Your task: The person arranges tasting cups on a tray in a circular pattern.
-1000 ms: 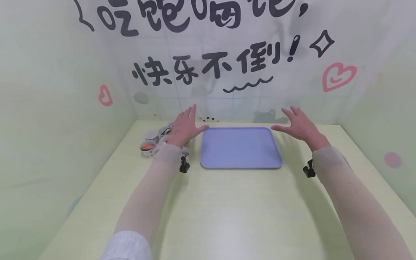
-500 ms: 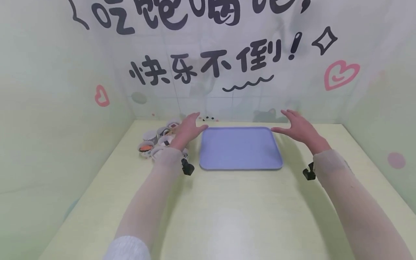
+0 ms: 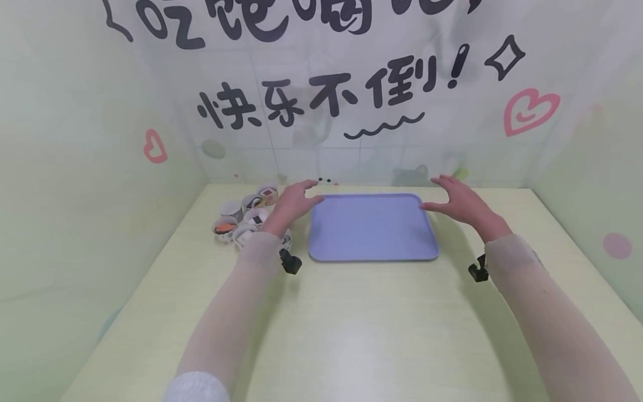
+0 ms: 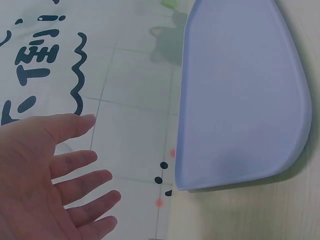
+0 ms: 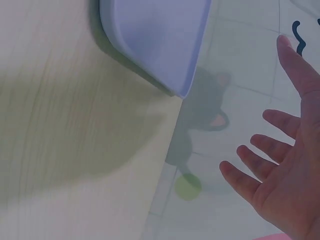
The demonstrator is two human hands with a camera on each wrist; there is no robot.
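Note:
A flat purple-blue tray (image 3: 373,228) with a raised rim lies near the back of the table. By its far left corner is my left hand (image 3: 293,205), thumb and fingers spread apart and nothing held. In the left wrist view the left hand (image 4: 60,180) appears apart from the tray (image 4: 240,95). On the other side, my right hand (image 3: 463,202) is near the far right corner with its thumb toward the rim. The right wrist view has the right hand's (image 5: 285,170) palm bare and its fingers apart, away from the tray (image 5: 155,40).
Several small round cups with food-like pieces, one orange-topped cup (image 3: 225,226) among them, cluster left of the tray, partly behind the left hand. A printed cloth wall (image 3: 321,128) closes off the table's (image 3: 361,324) back edge. Black mounts (image 3: 290,261) sit at the wrists.
Both hands have come down a little toward the tray's far corners, and their fingers have bent inward somewhat. The left hand has also shifted right, uncovering more cups. The tray rests in place.

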